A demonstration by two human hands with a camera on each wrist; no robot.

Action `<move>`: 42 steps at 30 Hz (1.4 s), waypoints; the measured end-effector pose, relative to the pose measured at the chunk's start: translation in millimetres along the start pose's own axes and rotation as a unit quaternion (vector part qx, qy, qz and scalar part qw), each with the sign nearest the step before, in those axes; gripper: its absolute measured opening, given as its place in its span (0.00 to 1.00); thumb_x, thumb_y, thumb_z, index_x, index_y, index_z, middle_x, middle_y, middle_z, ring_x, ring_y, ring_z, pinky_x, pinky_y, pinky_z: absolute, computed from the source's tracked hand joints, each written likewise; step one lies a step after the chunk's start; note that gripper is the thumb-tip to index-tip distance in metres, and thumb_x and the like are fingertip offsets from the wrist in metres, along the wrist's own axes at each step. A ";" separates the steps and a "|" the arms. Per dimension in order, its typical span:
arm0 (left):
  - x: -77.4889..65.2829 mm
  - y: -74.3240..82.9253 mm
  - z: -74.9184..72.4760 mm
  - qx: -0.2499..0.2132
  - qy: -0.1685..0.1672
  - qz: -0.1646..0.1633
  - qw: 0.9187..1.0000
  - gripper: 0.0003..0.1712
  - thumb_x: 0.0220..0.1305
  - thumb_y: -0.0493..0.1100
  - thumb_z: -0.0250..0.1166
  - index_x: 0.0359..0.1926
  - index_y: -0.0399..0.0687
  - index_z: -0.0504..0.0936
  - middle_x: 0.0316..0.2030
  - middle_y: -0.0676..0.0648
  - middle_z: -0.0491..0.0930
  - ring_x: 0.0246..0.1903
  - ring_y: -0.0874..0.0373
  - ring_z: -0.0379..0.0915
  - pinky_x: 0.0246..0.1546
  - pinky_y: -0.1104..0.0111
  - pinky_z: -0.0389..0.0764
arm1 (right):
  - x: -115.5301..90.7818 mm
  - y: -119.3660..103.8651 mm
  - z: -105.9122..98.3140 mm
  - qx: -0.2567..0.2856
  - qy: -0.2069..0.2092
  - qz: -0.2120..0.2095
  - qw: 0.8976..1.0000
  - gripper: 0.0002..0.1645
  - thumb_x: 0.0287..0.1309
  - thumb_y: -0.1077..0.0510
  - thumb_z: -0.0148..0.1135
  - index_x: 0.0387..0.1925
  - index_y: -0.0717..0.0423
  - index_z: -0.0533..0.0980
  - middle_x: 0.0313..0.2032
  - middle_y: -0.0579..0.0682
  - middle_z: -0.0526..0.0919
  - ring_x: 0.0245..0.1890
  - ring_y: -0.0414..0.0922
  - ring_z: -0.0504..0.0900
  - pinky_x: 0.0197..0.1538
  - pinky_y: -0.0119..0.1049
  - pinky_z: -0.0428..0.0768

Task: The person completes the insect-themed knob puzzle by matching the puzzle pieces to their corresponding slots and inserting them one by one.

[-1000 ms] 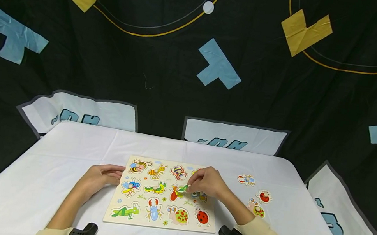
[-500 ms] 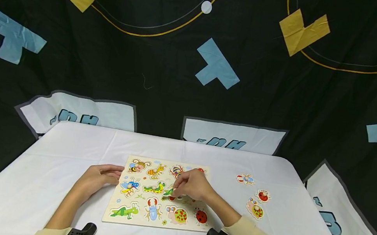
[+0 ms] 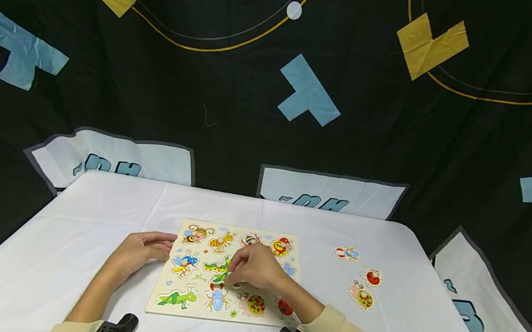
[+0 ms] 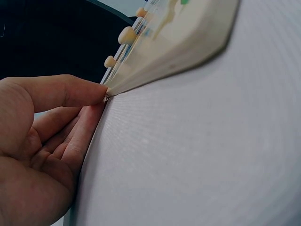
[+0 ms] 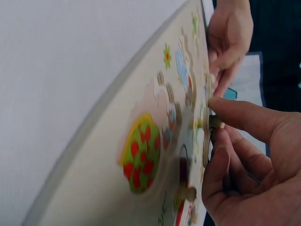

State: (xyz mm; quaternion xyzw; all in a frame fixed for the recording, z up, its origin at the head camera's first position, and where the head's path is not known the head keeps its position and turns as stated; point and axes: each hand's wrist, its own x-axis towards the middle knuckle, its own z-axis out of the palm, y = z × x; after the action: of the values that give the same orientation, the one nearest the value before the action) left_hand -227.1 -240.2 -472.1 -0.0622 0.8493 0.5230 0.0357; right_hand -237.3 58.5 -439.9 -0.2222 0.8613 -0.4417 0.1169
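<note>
Since the earlier frames, your right hand (image 3: 256, 267) has carried the green piece (image 3: 219, 279) leftward above the board (image 3: 198, 314), from right of its middle to about its middle. The red piece (image 3: 282, 246) at the board's far right corner now shows fully. Your right hand, back upward, pinches the green piece at its knob. Your left hand (image 3: 142, 250) is unmoved, unclenched, fingers extended, fingertips touching the board's left edge.

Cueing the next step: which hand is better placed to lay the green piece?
Likely the right hand: it pinches the green piece over the puzzle board; the left hand touches the board's edge.
</note>
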 end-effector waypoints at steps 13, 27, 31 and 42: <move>-1.0 1.4 -0.4 -0.003 -0.002 0.000 1.000 0.32 0.54 0.39 0.72 0.62 0.43 0.81 0.46 0.49 0.88 0.44 0.63 0.81 0.50 0.70 0.73 | 4.1 -12.2 26.7 0.018 -0.021 -0.022 0.999 0.10 0.39 0.66 0.81 0.19 0.53 0.85 0.13 0.40 0.80 0.15 0.33 0.73 0.22 0.25 0.68; -0.2 0.2 -1.6 -0.004 -0.005 0.004 1.000 0.31 0.54 0.39 0.72 0.62 0.44 0.82 0.46 0.49 0.88 0.44 0.64 0.81 0.48 0.74 0.73 | 7.5 -31.7 53.2 0.011 -0.041 -0.024 0.999 0.11 0.38 0.65 0.82 0.19 0.52 0.84 0.13 0.39 0.81 0.14 0.31 0.75 0.25 0.25 0.71; -0.4 0.1 -2.2 0.002 -0.004 0.003 1.000 0.31 0.54 0.39 0.72 0.62 0.45 0.82 0.46 0.49 0.88 0.44 0.64 0.81 0.49 0.72 0.72 | 9.1 -35.1 58.3 0.005 -0.041 -0.028 0.999 0.10 0.39 0.64 0.82 0.19 0.52 0.85 0.13 0.38 0.81 0.15 0.30 0.75 0.25 0.24 0.71; -0.2 -0.8 -3.0 0.000 -0.007 0.006 1.000 0.31 0.54 0.39 0.72 0.62 0.45 0.82 0.47 0.48 0.88 0.44 0.65 0.81 0.47 0.75 0.73 | 11.7 -38.6 69.6 -0.012 -0.046 -0.038 0.998 0.10 0.38 0.63 0.83 0.20 0.52 0.85 0.13 0.36 0.81 0.14 0.28 0.73 0.24 0.23 0.69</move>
State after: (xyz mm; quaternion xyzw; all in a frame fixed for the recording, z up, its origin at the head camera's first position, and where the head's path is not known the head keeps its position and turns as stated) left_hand -226.8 -243.2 -471.5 -0.0532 0.8494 0.5236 0.0388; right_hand -209.0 -16.3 -449.1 -0.2763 0.8514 -0.4243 0.1372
